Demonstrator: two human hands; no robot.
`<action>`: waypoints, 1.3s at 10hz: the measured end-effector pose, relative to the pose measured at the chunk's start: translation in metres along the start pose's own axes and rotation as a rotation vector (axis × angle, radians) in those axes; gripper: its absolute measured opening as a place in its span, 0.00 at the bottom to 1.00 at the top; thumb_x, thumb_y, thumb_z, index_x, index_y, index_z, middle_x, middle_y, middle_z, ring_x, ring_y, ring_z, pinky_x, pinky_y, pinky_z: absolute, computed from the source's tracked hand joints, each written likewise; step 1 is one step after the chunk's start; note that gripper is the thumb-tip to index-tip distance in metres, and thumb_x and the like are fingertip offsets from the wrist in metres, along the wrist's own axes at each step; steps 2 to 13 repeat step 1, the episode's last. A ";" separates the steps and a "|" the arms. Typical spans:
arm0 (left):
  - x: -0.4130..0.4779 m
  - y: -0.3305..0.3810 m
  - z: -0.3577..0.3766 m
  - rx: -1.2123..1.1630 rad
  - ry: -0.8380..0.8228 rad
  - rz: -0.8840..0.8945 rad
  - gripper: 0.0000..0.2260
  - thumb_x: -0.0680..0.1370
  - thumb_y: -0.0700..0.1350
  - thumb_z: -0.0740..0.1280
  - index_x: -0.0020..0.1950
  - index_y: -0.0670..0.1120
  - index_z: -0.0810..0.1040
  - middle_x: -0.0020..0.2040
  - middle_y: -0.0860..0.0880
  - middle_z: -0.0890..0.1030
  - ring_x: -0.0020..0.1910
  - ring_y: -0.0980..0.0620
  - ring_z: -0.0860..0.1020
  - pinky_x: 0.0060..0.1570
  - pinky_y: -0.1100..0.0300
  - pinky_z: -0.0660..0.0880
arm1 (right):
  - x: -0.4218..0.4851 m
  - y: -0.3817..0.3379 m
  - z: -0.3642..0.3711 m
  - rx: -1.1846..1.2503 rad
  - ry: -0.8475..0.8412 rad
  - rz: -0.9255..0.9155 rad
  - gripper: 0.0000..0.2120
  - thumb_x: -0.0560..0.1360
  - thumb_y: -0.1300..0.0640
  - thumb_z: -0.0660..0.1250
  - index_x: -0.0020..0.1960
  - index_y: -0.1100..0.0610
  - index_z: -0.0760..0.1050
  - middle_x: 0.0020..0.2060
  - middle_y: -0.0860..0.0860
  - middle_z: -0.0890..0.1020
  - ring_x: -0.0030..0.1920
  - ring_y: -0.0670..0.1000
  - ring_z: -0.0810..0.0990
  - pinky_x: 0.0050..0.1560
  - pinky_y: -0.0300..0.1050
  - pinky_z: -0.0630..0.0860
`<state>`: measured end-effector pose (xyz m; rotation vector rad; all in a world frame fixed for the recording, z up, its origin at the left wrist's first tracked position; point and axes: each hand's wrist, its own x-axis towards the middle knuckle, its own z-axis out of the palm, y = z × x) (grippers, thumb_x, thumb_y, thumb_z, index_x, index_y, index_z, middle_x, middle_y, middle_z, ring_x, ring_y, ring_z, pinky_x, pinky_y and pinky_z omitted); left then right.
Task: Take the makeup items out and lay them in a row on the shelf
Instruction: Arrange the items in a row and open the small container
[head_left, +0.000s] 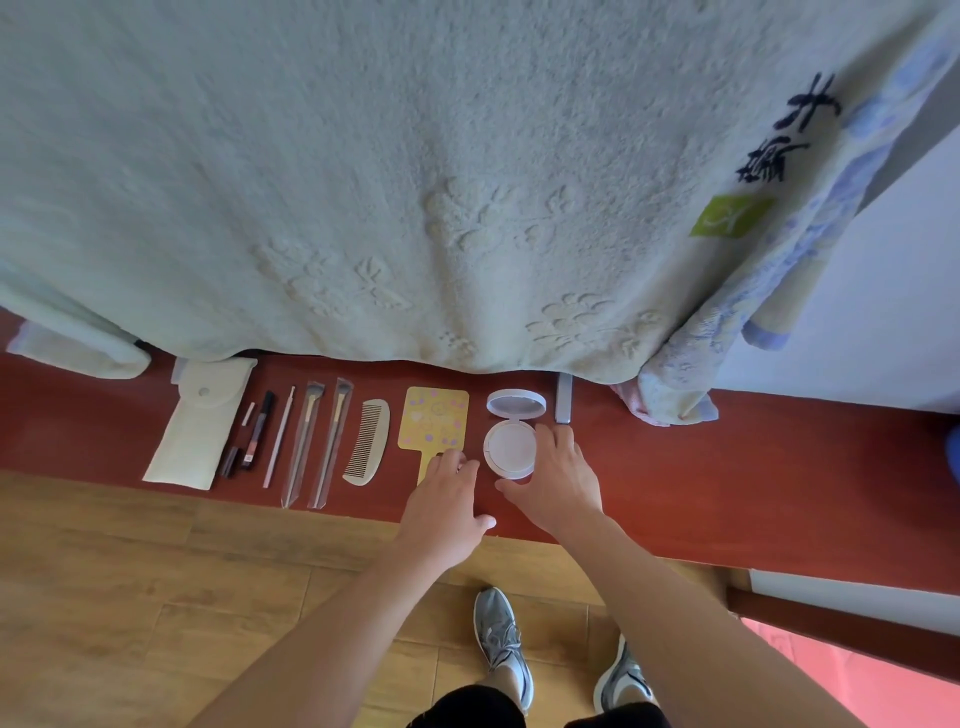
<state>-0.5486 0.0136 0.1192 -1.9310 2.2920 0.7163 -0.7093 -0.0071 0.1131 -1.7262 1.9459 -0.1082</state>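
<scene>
On the red shelf a row of items lies left to right: a white pouch, a dark mascara tube, a thin pink stick, two wrapped brushes, a comb, a yellow hand mirror, an open white compact and a small grey tube. My right hand curls round the compact's base from the right, thumb at its near edge. My left hand rests open on the shelf, fingertips over the mirror's handle.
A pale green towel hangs over the back of the shelf, with a blue patterned cloth at its right. Wooden floor lies below, with my shoes on it.
</scene>
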 end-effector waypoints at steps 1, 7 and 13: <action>0.001 0.000 -0.002 -0.005 0.007 0.004 0.32 0.75 0.58 0.70 0.74 0.47 0.65 0.70 0.50 0.66 0.69 0.52 0.66 0.59 0.58 0.74 | 0.000 0.001 -0.003 0.007 -0.006 -0.013 0.38 0.66 0.38 0.73 0.67 0.54 0.62 0.61 0.50 0.66 0.60 0.52 0.72 0.55 0.47 0.76; 0.001 0.000 -0.002 -0.005 0.007 0.004 0.32 0.75 0.58 0.70 0.74 0.47 0.65 0.70 0.50 0.66 0.69 0.52 0.66 0.59 0.58 0.74 | 0.000 0.001 -0.003 0.007 -0.006 -0.013 0.38 0.66 0.38 0.73 0.67 0.54 0.62 0.61 0.50 0.66 0.60 0.52 0.72 0.55 0.47 0.76; 0.001 0.000 -0.002 -0.005 0.007 0.004 0.32 0.75 0.58 0.70 0.74 0.47 0.65 0.70 0.50 0.66 0.69 0.52 0.66 0.59 0.58 0.74 | 0.000 0.001 -0.003 0.007 -0.006 -0.013 0.38 0.66 0.38 0.73 0.67 0.54 0.62 0.61 0.50 0.66 0.60 0.52 0.72 0.55 0.47 0.76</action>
